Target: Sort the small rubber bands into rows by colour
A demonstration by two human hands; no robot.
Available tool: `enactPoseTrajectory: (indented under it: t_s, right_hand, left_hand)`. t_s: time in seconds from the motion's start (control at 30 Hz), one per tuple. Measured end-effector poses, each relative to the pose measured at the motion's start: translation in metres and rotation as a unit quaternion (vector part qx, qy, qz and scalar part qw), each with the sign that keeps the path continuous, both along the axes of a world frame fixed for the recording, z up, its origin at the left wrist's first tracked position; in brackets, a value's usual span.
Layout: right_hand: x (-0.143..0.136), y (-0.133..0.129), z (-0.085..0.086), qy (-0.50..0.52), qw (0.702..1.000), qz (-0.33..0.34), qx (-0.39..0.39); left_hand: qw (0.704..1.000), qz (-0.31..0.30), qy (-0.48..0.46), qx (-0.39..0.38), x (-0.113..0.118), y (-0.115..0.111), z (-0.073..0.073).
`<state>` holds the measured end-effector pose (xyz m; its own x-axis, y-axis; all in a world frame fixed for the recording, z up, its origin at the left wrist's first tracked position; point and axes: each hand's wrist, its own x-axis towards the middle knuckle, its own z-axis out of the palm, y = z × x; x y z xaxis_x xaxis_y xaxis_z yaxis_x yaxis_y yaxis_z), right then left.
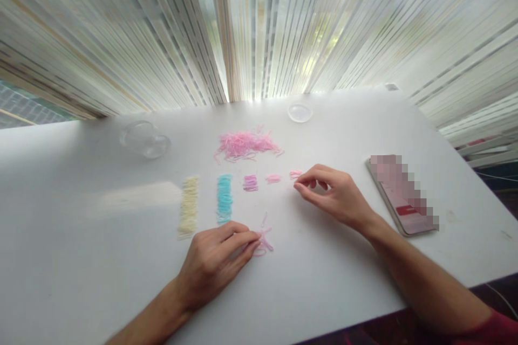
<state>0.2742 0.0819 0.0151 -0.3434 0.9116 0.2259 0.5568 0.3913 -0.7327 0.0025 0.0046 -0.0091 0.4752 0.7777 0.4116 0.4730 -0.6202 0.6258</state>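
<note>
Our left hand (218,256), lower centre, narrows over loose strands (266,242); our right (334,197), right of centre, narrows beside the short pink row (295,174). We cannot tell either's grip. Apparently we're colour-sorting; next calls for separating one strand.

Facing me, a translucent curtain of narrow white, grey and tan stripes (182,38) spans the far side of a smooth white table (81,269). Daylight filters through, with blurred green patches (324,38). Far left, I note a grey, gridded surface (24,108).
</note>
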Motion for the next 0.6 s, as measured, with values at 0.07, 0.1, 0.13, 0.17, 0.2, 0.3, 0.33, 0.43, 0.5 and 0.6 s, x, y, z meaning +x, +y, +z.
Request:
enactPoseTrajectory:
  t_s: [0.07, 0.1, 0.13, 0.17, 0.2, 0.3, 0.33, 0.43, 0.5, 0.6]
  right_hand:
    - [-0.001, -0.001, 0.001, 0.009, 1.0, 0.003, -0.021]
    - [-0.003, -0.002, 0.002, 0.009, 1.0, 0.011, -0.026]
    - [-0.005, -0.004, 0.002, 0.006, 0.999, 0.019, -0.028]
    - [-0.007, -0.006, 0.002, -0.001, 0.999, 0.023, -0.029]
    - [-0.008, -0.007, 0.002, -0.009, 0.999, 0.019, -0.028]
    - [-0.003, -0.005, 0.002, -0.04, 0.999, -0.029, -0.016]
    - [0.0, -0.003, 0.001, -0.052, 0.997, -0.05, -0.008]
    - [0.01, 0.004, 0.0, -0.085, 0.991, -0.098, 0.016]
    - [0.013, 0.007, -0.001, -0.092, 0.989, -0.111, 0.02]
    - [0.012, 0.008, -0.002, -0.094, 0.989, -0.109, 0.019]
  left_hand:
    - [1.0, 0.0, -0.008, -0.001, 0.0, 0.0, 0.0]
    - [1.0, 0.0, -0.011, -0.002, 0.0, 0.0, 0.0]
    - [1.0, 0.001, -0.013, -0.002, 0.0, 0.0, 0.0]
    - [1.0, 0.001, -0.013, -0.003, -0.001, 0.0, 0.001]
    - [1.0, 0.001, -0.013, -0.004, -0.001, 0.0, 0.001]
    - [1.0, 0.002, -0.004, -0.004, -0.002, -0.001, 0.002]
    - [1.0, 0.003, 0.002, -0.002, -0.002, -0.001, 0.001]
    - [0.999, 0.012, 0.029, 0.012, 0.0, -0.002, 0.0]
    - [0.998, 0.02, 0.053, 0.017, 0.001, -0.003, -0.002]
    - [0.996, 0.025, 0.08, 0.017, 0.004, -0.004, -0.002]
